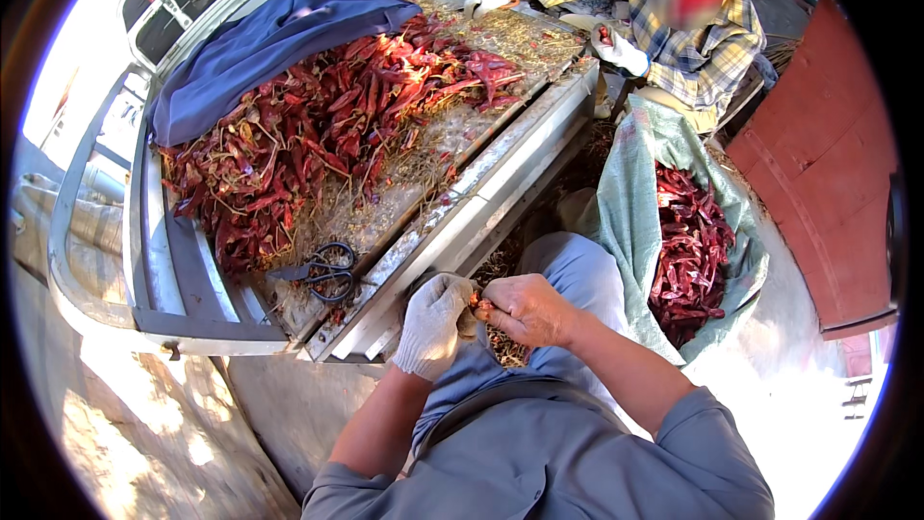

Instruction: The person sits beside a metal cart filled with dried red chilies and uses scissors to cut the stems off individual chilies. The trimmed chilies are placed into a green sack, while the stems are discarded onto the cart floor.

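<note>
My left hand, in a knitted white glove, and my bare right hand meet over my lap. Between their fingertips is a small reddish dried chili piece, largely covered by the fingers; both hands pinch it. Beyond them, a heap of dried red chilies with stems lies on the truck bed. Black-handled scissors rest on the bed's near corner. To the right of my hands, an open green woven sack holds more dried red chilies.
A dark blue cloth covers the heap's far side. The truck bed's raised metal edge runs just beyond my hands. A co-worker in a plaid shirt and white gloves sits at the upper right, near a red metal panel.
</note>
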Available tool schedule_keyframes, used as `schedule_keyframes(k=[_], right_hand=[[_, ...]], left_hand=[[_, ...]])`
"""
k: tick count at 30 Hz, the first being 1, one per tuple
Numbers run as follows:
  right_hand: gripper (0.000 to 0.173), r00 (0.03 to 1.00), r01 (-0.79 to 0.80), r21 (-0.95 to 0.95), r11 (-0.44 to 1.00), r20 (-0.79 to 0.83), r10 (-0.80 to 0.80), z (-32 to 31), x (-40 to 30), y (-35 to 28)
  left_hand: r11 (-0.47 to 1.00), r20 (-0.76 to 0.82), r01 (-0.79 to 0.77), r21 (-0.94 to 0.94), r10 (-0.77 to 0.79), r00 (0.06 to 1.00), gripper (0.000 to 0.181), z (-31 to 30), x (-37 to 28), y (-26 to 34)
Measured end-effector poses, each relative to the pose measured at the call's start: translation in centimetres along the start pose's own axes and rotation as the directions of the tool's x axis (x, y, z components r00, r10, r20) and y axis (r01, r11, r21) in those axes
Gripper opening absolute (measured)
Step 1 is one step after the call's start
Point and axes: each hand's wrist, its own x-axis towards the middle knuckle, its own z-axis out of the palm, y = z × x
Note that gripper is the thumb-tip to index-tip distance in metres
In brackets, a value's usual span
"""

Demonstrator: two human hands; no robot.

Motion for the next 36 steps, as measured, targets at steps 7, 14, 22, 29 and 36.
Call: schedule_keyframes(k=[7,14,22,29,36], right_hand=[[0.022,0.979,-0.118,0.024,0.993,-0.167,0.120,-1.5,-2.2,-0.4],[0.031,0.625,-0.734,-0.239,0.635,-0.605,0.494,-14.2,-13.1,7.0],[0.031,0.604,-0.649,-0.086,0.756,-0.662,0.444,-7.7,-13.4,6.6],[0.014,0.790,-0.470,-0.006,0.883,-0.449,0.417,-0.6,-9.5,5.4],[0.008,0.791,-0.381,-0.051,0.923,-0.535,0.297,-0.5,-9.7,6.7]], left_hand=[[0.999,-0.043,-0.024,-0.023,0.023,0.999,0.026,-1.7,1.6,-3.8],[0.481,0.009,-0.261,0.837,0.465,0.885,0.034,-4.1,4.8,2.4],[0.238,-0.035,-0.121,0.964,0.563,0.826,0.034,-7.9,16.1,8.5],[0.168,-0.209,0.154,0.974,0.393,0.895,0.031,-7.2,21.8,9.5],[0.316,-0.153,-0.012,0.949,0.492,0.857,0.031,-10.0,21.7,8.4]])
